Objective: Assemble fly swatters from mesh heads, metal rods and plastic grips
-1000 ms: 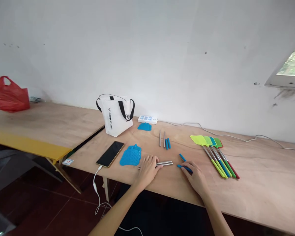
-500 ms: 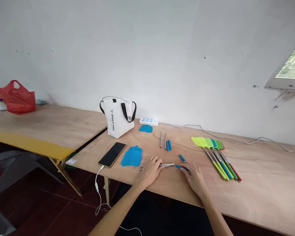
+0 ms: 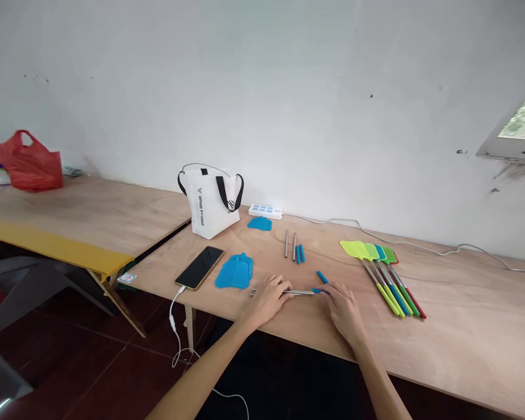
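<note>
My left hand [image 3: 269,300] is closed over thin metal rods [image 3: 303,293] lying near the front edge of the table; their ends stick out on both sides of it. To its right, my right hand [image 3: 342,306] has its fingertips down on a blue handle sleeve [image 3: 318,290], which lies close to the rods' right ends. Another blue sleeve [image 3: 322,277] rests just beyond those fingers. Left of my hands lie blue fly swatter heads [image 3: 234,273], stacked and overlapping. Farther back are two metal rods [image 3: 286,244] beside two blue sleeves [image 3: 300,254].
Several whole fly swatters [image 3: 398,286] lie fanned out at the right. A phone [image 3: 199,268] on a cable, a white bag [image 3: 212,204], a power strip [image 3: 265,211] and more blue swatter heads [image 3: 259,223] are on the left and back. A red bag [image 3: 30,163] stands on the neighbouring table.
My right hand has moved slightly left and away from me, bringing the blue sleeve closer to the rods' ends. My left hand stays on the rods. The view has shifted a little.
</note>
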The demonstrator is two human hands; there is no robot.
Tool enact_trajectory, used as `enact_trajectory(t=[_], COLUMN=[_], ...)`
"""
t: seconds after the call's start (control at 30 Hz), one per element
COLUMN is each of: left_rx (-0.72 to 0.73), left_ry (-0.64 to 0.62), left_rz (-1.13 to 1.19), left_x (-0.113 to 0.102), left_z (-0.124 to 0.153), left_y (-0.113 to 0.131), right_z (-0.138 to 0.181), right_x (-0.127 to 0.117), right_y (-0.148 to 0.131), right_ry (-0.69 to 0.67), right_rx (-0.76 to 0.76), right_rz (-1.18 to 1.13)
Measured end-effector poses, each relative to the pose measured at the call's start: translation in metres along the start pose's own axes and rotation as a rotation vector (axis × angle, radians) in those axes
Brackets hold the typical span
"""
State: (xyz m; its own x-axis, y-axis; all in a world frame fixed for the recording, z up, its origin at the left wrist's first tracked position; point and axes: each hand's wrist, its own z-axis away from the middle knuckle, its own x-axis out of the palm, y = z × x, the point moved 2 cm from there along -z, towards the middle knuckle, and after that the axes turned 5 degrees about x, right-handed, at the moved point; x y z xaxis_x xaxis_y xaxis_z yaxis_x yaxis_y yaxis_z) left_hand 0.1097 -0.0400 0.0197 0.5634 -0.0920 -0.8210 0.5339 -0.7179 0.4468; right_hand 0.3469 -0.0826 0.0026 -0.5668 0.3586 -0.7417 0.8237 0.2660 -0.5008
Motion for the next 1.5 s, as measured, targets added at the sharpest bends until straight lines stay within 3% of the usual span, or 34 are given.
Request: enact_trajectory(t=[0.13,0.6,0.87,1.13,1.33,1.5], left_rx=[-0.018,0.004,0.121,0.133,0.052,0.042], left_ry=[0.011,0.024,-0.016,-0.012,0.074,0.026], left_rz=[0.014,0.006,-0.029,-0.019,-0.087,-0.105], left_x=[0.001,-0.004,-0.004,0.001,0.002,-0.002], left_z=[0.001,0.001,0.002,0.001,0.0,0.001], left_y=[-0.002,0.002,0.009,0.006,0.005,0.009], right_z=[-0.001,-0.002,0.0,0.001,0.003,0.004], right_x=[0.0,0.0,0.01,0.016,0.023,0.024], right_y=[0.003,-0.005,-0.029,-0.039,-0.03,-0.015], right_ry=[0.063,0.025,-0.098,-0.163,-0.043,0.077], right_rx=[0.016,-0.018,-0.031,-0.131,-0.118,-0.015], right_rz=[-0.022,-0.218,-0.286,-0.228,-0.097,0.057])
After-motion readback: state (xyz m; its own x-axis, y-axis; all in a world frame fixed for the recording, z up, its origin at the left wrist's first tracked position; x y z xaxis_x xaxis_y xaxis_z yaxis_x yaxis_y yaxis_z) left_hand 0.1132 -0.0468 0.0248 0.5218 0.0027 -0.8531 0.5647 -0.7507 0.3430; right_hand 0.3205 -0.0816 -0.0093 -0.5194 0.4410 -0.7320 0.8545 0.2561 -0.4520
